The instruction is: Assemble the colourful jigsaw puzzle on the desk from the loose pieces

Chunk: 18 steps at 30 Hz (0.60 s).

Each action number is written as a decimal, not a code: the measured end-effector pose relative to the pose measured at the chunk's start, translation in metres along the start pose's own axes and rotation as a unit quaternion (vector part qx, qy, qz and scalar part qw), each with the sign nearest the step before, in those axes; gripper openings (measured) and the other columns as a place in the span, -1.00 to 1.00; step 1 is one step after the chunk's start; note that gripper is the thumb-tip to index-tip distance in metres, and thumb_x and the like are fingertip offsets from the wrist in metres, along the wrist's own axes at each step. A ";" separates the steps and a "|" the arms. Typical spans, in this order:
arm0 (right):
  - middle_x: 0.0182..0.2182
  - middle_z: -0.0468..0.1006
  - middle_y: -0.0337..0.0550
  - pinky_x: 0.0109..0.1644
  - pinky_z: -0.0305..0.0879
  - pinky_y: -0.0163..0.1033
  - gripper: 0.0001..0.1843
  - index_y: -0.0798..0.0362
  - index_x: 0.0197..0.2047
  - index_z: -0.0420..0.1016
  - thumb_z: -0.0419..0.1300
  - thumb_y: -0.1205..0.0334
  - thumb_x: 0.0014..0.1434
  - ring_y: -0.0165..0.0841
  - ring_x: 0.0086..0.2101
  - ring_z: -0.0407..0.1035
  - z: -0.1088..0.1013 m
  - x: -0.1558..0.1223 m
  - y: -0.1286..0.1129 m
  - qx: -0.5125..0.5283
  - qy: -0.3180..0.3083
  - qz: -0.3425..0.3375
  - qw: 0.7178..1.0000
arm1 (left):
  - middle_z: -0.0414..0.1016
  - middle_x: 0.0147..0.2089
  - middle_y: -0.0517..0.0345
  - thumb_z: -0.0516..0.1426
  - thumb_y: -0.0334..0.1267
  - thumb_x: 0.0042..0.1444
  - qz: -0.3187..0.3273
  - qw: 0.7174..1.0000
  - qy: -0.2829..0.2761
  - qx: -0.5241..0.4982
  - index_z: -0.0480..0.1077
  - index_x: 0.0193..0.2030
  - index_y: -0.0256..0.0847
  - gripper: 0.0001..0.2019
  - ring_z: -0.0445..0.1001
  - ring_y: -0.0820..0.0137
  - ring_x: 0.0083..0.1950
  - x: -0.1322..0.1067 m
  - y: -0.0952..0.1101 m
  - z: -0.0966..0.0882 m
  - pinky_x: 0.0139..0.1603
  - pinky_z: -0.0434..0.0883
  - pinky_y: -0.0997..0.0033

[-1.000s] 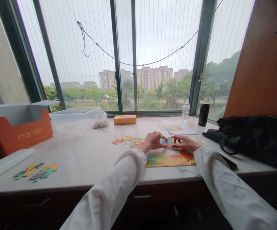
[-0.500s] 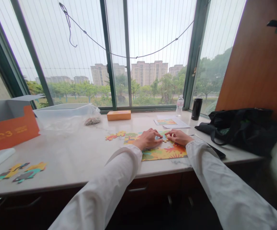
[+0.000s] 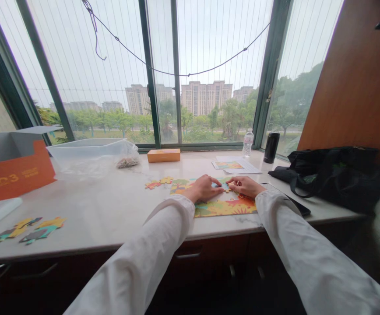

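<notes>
A colourful jigsaw puzzle (image 3: pixel 226 206) lies flat on the pale counter in front of me. My left hand (image 3: pixel 205 188) and my right hand (image 3: pixel 245 185) rest on its far part, fingers curled, pressing a small blue puzzle piece (image 3: pixel 222 186) between them. More joined pieces (image 3: pixel 159 182) lie just left of the puzzle. A separate cluster of loose pieces (image 3: pixel 29 229) sits near the counter's front left. Both arms wear white sleeves.
An orange and grey box (image 3: pixel 11 162) and a clear plastic tub (image 3: pixel 89 155) stand at the left. An orange box (image 3: pixel 163 155), printed sheets (image 3: pixel 229 165), a water bottle (image 3: pixel 248 143) and a black cup (image 3: pixel 271 147) line the window. A black bag (image 3: pixel 334 175) lies at the right.
The piece that my hands held slightly above the puzzle has come down onto it, and both hands now press there. The view has shifted a little to the right.
</notes>
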State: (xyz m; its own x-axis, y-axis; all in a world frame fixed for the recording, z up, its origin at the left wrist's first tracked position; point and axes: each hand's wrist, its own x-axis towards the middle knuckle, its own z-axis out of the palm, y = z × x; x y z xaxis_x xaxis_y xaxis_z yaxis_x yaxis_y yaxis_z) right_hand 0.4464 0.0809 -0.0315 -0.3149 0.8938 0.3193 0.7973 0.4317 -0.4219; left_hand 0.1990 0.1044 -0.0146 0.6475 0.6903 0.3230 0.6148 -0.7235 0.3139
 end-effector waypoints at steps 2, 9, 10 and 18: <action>-0.47 0.45 -0.25 -0.26 0.17 -0.26 -0.61 0.03 -0.04 0.61 0.14 0.01 0.19 -0.37 -0.41 0.29 0.001 0.000 0.000 0.003 -0.003 0.000 1.000 | 0.65 -0.12 0.08 0.21 0.15 0.10 0.000 1.000 0.008 0.002 0.63 -0.05 -0.02 -0.59 0.52 0.23 0.00 0.001 0.000 0.001 0.06 0.42 0.34; -0.52 0.42 -0.28 -0.34 0.13 -0.29 -0.63 0.03 -0.06 0.59 0.12 0.02 0.20 -0.38 -0.46 0.29 0.000 -0.001 -0.005 0.009 -0.011 0.001 1.000 | 0.64 -0.18 0.08 0.26 0.17 0.06 0.010 1.000 0.016 0.023 0.64 -0.08 0.01 -0.60 0.52 0.24 0.00 0.001 0.005 -0.005 0.05 0.42 0.37; -0.52 0.43 -0.28 -0.34 0.13 -0.29 -0.63 0.03 -0.06 0.59 0.13 0.01 0.20 -0.38 -0.46 0.29 -0.001 -0.001 -0.007 0.009 -0.009 0.001 1.000 | 0.63 -0.18 0.07 0.25 0.17 0.07 0.008 1.000 0.014 0.025 0.64 -0.07 0.02 -0.60 0.52 0.25 -0.02 0.000 0.005 -0.007 0.04 0.42 0.37; -0.53 0.43 -0.26 -0.33 0.15 -0.28 -0.64 0.06 -0.10 0.55 0.12 0.01 0.20 -0.37 -0.46 0.30 0.000 -0.002 -0.012 -0.003 0.001 0.001 1.000 | 0.62 -0.12 0.07 0.19 0.14 0.15 -0.002 1.000 -0.001 0.029 0.60 0.02 0.07 -0.61 0.51 0.24 0.03 -0.005 0.004 -0.006 0.08 0.41 0.34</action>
State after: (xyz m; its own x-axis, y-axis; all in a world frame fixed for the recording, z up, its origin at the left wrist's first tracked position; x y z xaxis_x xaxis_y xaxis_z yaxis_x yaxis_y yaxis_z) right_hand 0.4378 0.0740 -0.0268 -0.3112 0.8946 0.3206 0.8012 0.4285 -0.4178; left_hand 0.1960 0.0981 -0.0092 0.6465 0.6927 0.3198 0.6417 -0.7204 0.2633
